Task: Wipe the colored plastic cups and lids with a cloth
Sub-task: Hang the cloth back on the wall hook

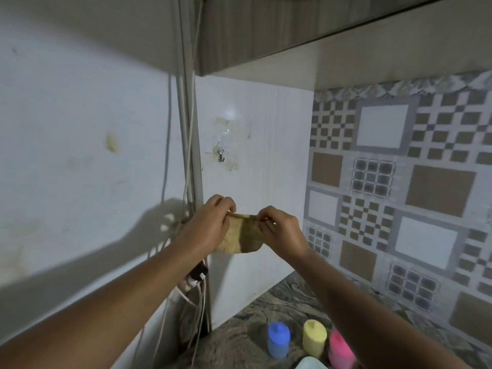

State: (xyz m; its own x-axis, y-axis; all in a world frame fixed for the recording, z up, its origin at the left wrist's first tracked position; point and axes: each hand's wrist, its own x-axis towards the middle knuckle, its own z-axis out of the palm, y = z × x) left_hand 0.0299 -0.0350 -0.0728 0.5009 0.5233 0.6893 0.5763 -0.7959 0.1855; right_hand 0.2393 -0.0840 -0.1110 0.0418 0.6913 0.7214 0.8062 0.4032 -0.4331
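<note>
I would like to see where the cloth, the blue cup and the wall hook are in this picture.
cloth [241, 237]: head view, middle of the hanging part.
blue cup [278, 343]: head view, on its side wall.
wall hook [221, 153]: head view, on the metal hook.

A home kitchen: patterned wall tiles, a marbled counter, an overhead cabinet, a wall hook.

1. Cloth: hangs between left hand and right hand, top edge pinched by both, below the wall hook.
2. Left cup, middle cup, right cup: in a row on the tabletop, beneath the hands.
3. Cables: left of the hook, running down the wall.
4. Cabinet: overhead.
</note>
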